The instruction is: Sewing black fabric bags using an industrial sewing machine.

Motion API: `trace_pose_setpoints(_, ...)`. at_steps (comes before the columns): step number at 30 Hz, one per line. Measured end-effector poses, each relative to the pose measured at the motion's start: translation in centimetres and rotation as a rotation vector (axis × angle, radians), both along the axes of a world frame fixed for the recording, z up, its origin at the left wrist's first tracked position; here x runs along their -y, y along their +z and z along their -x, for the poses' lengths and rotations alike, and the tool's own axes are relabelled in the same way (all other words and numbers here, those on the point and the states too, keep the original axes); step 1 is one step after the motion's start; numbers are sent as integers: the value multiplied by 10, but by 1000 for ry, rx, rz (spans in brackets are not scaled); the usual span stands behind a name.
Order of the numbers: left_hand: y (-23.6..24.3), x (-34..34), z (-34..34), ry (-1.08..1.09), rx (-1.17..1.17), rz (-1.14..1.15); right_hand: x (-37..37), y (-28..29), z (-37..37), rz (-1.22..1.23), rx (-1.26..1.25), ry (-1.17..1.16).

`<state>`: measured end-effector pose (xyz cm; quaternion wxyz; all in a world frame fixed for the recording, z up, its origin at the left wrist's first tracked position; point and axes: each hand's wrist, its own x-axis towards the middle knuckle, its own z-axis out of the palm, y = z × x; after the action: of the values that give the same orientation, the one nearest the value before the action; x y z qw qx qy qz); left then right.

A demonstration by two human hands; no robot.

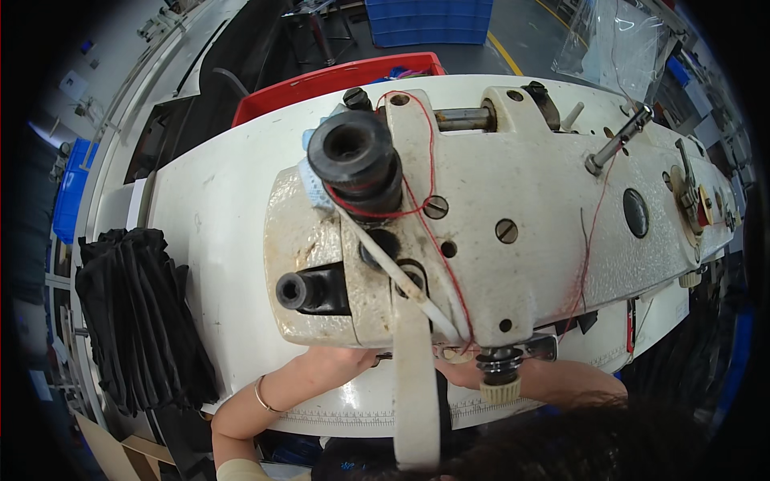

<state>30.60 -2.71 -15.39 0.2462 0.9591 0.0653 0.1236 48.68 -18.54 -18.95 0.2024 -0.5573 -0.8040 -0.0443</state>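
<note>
A cream-coloured sewing machine [553, 184] fills the middle of the view and covers most of both hands. My left hand [346, 361] reaches under the machine's head from the lower left, a bangle [261, 394] round that forearm. From the right, my right hand [459, 372] comes in under the same head, partly behind a knurled tension knob [501, 391]. The fingers of both hands are hidden, so whatever they touch or hold cannot be seen. Red thread [433, 144] runs around a black knob [353, 152] on top of the machine and down its front.
A stack of folded black fabric pieces [144, 321] lies on the left of the white table [216, 200]. Behind the table stands a red bin [321, 78], with a blue crate [429, 22] farther back. A ruler scale [337, 418] follows the table's near edge.
</note>
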Motion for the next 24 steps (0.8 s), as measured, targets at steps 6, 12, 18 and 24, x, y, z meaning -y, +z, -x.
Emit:
trace_pose_setpoints(6,-3,0,-3,-17,60,24,-2,-1,0,-47,-49,53)
trace_pose_setpoints(12,3,0,-1,-64,13,-2,1,9,-7,70,31,93)
trace_pose_setpoints(18,0,5,-7,-71,55,-108,-11,3,-7,15,-197,42)
trace_pose_setpoints(24,8,5,-7,-69,95,-189,-5,25,-32,174,-750,-218)
